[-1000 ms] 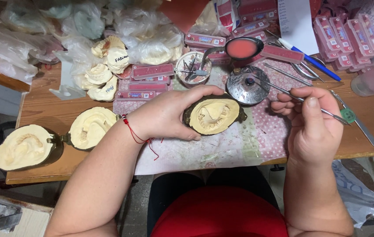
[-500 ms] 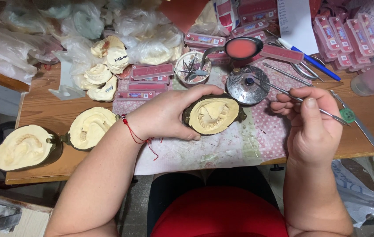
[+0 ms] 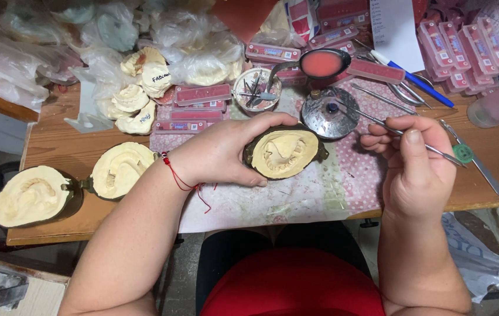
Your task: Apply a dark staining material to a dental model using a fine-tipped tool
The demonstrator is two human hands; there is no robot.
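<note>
Nearest the body, the left hand (image 3: 226,151) wraps around a dark metal flask (image 3: 285,153) filled with pale yellow plaster, fingers curled over its far rim and thumb along its near edge; the flask rests on a patterned cloth (image 3: 296,196) at the table's middle, its open face up and its long axis running left to right. Just beside it, the right hand (image 3: 416,169) pinches a thin metal instrument (image 3: 404,133) between thumb and fingertips; the tool lies slantwise, its tip pointing up-left toward a round metal lid (image 3: 332,113). Two more plaster-filled flasks (image 3: 74,184) sit at the table's left edge. Farther off, flat pink rectangular boxes (image 3: 202,93) lie stacked beside loose white plaster casts (image 3: 138,99), and a ladle of pink material (image 3: 323,62) lies above them. More pink boxes (image 3: 466,50) crowd the far right corner, clear plastic bags (image 3: 191,41) the far left
</note>
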